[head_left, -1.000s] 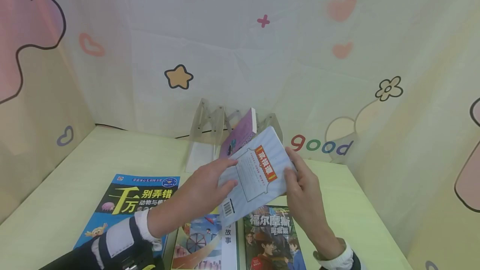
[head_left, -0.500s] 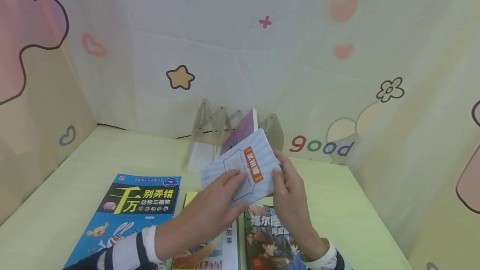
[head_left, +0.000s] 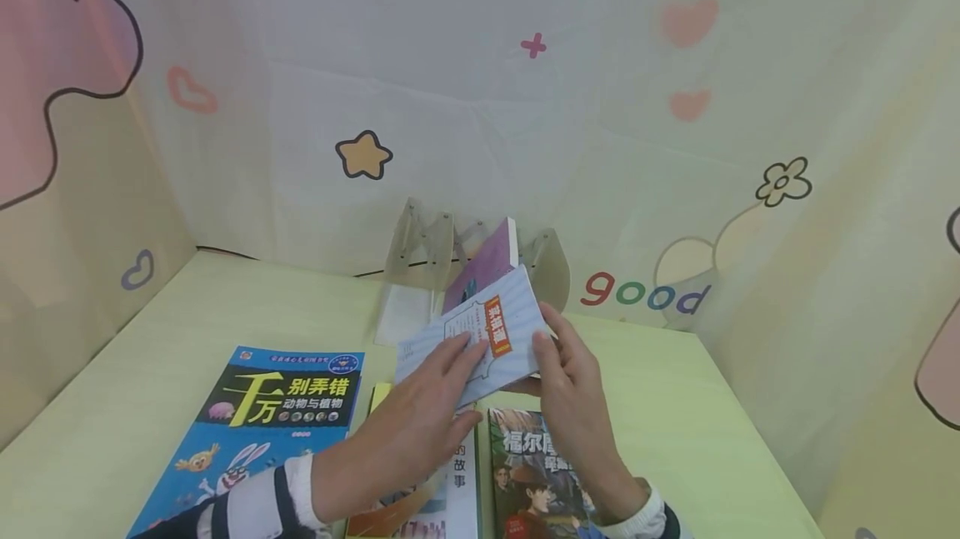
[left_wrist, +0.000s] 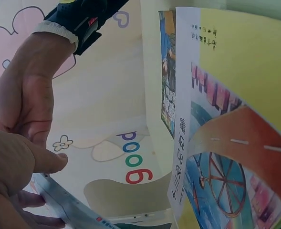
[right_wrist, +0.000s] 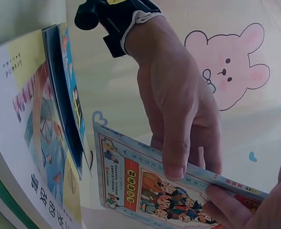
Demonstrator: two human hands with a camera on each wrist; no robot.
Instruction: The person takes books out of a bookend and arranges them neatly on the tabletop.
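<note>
A thin, pale blue book [head_left: 465,339] is held tilted above the table, its striped back cover and red label facing up in the head view. My left hand [head_left: 416,414] pinches its lower left part, fingers over the back cover and thumb under the bottom edge. My right hand [head_left: 576,406] grips the right edge, thumb on the back cover. The right wrist view shows the front cover [right_wrist: 178,195] with cartoon figures, the left thumb lying against it. Below the hands lie a yellow-and-white book [head_left: 462,489] and a detective comic-style book [head_left: 525,472], both partly covered.
At the back stands a clear acrylic bookstand [head_left: 420,256] with a purple book [head_left: 483,264] leaning in it. A blue children's book [head_left: 262,414] lies on the left of the pale table [head_left: 705,431]. A printed curtain [head_left: 465,106] hangs behind.
The pale blue book has moved left and tilted flatter. My left hand has slid further onto its back cover, and my right hand has moved left with it.
</note>
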